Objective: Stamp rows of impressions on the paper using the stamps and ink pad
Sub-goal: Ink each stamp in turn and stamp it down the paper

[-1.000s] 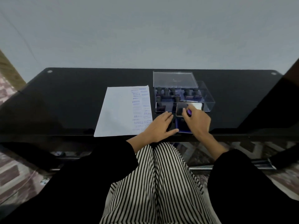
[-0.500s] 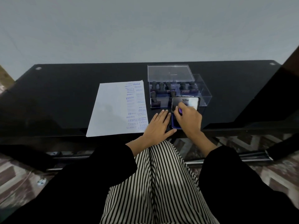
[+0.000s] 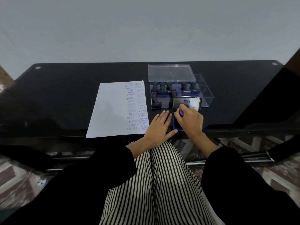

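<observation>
One stamp (image 3: pixel 181 113) pinched by R hand (image 3: pixel 190 121), being inked on ink pad (image 3: pixel 175 123); L hand (image 3: pixel 158 127) flat, fingers (image 3: pixel 163 115) straight. Next: square press needed on paper (image 3: pixel 112 111).

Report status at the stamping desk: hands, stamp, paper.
Right hand grips purple stamp over ink pad. Left hand flat on table between pad and paper. Sheet stamped down right side.

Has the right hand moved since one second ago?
Yes. Against the ink pad's open lid, the right hand, gripping the stamp, has drawn back toward the person, from over the lid to the blue pad.
</observation>
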Action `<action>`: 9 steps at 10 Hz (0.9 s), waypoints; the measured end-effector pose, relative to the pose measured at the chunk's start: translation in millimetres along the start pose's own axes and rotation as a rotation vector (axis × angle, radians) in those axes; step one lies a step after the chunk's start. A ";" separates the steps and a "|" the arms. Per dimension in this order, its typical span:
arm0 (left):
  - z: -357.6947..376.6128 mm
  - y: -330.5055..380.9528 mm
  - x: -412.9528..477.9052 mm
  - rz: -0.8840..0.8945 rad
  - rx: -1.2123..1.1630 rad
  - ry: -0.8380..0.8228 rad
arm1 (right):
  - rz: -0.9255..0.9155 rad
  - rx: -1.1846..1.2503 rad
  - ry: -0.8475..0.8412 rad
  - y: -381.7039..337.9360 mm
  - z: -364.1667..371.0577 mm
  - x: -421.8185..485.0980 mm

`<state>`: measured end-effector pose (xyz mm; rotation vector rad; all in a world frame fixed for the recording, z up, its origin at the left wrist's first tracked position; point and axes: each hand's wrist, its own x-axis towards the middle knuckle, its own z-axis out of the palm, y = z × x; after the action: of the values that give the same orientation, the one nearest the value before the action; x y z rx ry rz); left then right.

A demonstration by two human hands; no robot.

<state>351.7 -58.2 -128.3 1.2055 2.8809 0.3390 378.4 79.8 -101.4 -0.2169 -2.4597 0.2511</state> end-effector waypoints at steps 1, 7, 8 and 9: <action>0.4 -0.5 0.0 0.004 -0.001 -0.006 | -0.003 -0.010 -0.013 0.2 2.6 8.2; -4.5 -0.1 0.0 -0.009 -0.072 -0.025 | 0.001 -0.003 -0.068 -3.5 -5.9 -7.9; -19.9 -3.7 1.9 0.005 -0.143 -0.131 | 0.039 -0.030 -0.168 -3.3 -9.4 5.6; -44.9 -16.6 -0.3 0.008 -0.277 -0.106 | 0.104 0.058 -0.101 -7.5 -14.2 18.7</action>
<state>336.5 -78.5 -87.8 1.1494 2.6308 0.6301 372.0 78.4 -77.6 -0.3148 -2.5402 0.3867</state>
